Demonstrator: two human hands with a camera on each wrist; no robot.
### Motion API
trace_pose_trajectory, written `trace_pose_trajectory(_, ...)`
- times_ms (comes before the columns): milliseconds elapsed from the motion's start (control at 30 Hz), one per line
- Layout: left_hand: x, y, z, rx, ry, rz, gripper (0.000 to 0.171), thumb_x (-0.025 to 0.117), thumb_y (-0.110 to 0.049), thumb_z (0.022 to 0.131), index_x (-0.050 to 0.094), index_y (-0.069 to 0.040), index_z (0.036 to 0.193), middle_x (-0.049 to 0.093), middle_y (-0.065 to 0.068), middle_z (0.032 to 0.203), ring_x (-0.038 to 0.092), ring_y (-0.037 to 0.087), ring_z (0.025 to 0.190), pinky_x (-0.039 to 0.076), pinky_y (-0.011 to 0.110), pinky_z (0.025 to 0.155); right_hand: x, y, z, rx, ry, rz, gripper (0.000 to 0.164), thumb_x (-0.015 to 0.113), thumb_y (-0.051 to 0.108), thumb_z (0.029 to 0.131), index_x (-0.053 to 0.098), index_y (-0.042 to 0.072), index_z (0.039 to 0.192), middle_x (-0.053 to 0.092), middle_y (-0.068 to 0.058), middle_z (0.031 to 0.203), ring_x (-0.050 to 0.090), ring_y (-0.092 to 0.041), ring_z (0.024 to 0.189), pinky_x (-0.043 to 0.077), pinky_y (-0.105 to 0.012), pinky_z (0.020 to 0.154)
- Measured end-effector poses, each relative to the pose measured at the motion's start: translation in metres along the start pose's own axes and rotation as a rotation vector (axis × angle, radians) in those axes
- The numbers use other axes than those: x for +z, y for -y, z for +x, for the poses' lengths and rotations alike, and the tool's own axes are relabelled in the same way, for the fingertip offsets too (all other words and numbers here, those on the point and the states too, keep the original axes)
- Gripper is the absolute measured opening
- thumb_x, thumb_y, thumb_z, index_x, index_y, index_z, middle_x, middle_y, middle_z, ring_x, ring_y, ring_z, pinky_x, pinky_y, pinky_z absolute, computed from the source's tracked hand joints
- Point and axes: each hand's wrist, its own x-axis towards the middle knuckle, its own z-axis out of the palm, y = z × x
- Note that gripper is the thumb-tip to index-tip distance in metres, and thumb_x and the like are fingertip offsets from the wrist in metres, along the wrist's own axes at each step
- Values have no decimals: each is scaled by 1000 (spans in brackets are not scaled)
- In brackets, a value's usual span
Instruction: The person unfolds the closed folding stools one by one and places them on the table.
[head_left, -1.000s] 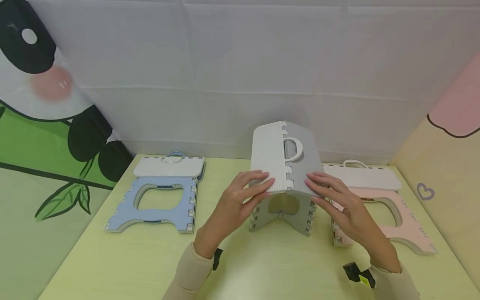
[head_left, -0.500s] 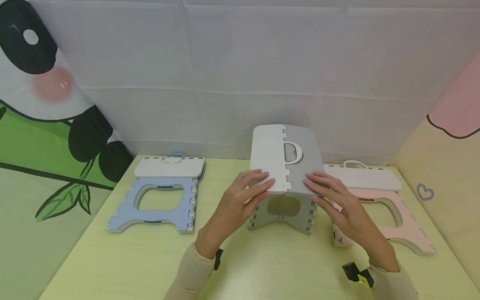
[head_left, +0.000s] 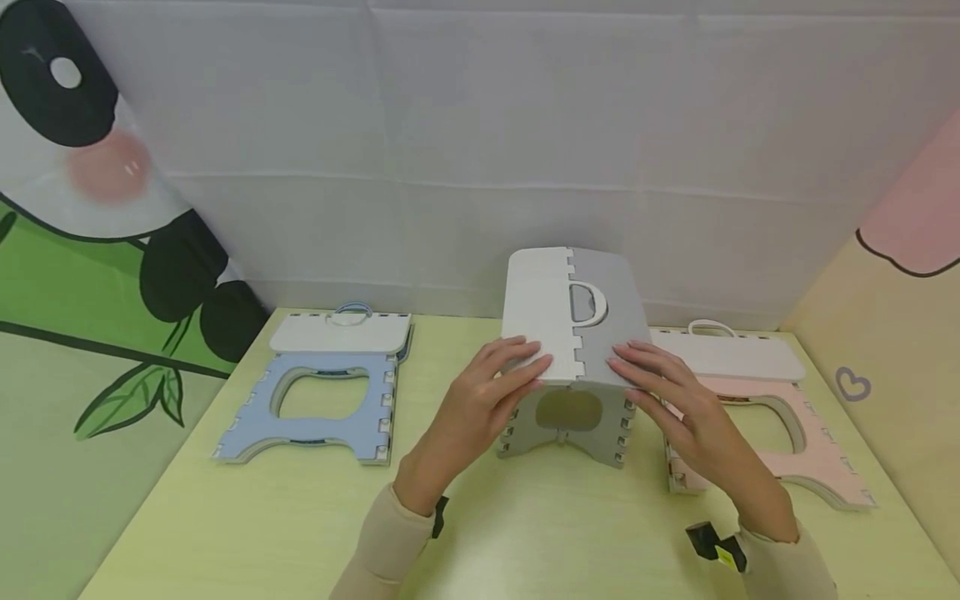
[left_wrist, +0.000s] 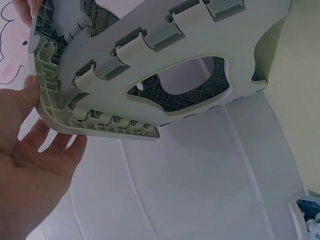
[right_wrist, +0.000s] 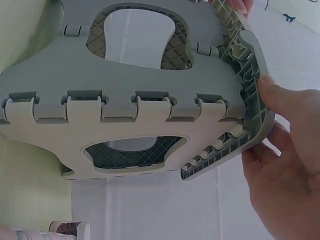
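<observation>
Flatter than a second ago, that seat [head_left: 534,300]! Left hand [head_left: 480,396] presses straight fingers at seven o'clock, right hand [head_left: 692,407] likewise at five. Their grey-and-white stool [head_left: 596,352] stands spread on the table [head_left: 262,533]; unfolding looks nearly finished. Blue stool [head_left: 330,429] at nine, pink stool [head_left: 813,433] towards four: both lie folded, presumably left for later.

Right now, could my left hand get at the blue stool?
Probably yes: nothing visible stands between your left hand and the blue stool, though the hand would first have to release the gray-and-white stool.
</observation>
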Motion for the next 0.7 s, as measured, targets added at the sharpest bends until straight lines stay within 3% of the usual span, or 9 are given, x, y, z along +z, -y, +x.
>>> trace_pose_trajectory(400,5,1,4,-4,10,55,38,72,-3,94,69,-6,132,64,14,135,53,31,134,45,35,111,0,-8,1,-4,2,15,46,52,31,107,64,-5,134,58,-22,141,45,-30,142,35,-26,117)
trace_pose_trajectory(700,7,4,4,-9,-14,39,40,73,0,92,69,-4,132,64,15,135,54,33,133,46,35,109,2,-12,1,-17,-11,24,45,53,30,107,64,-5,134,58,-23,141,44,-32,142,35,-28,117)
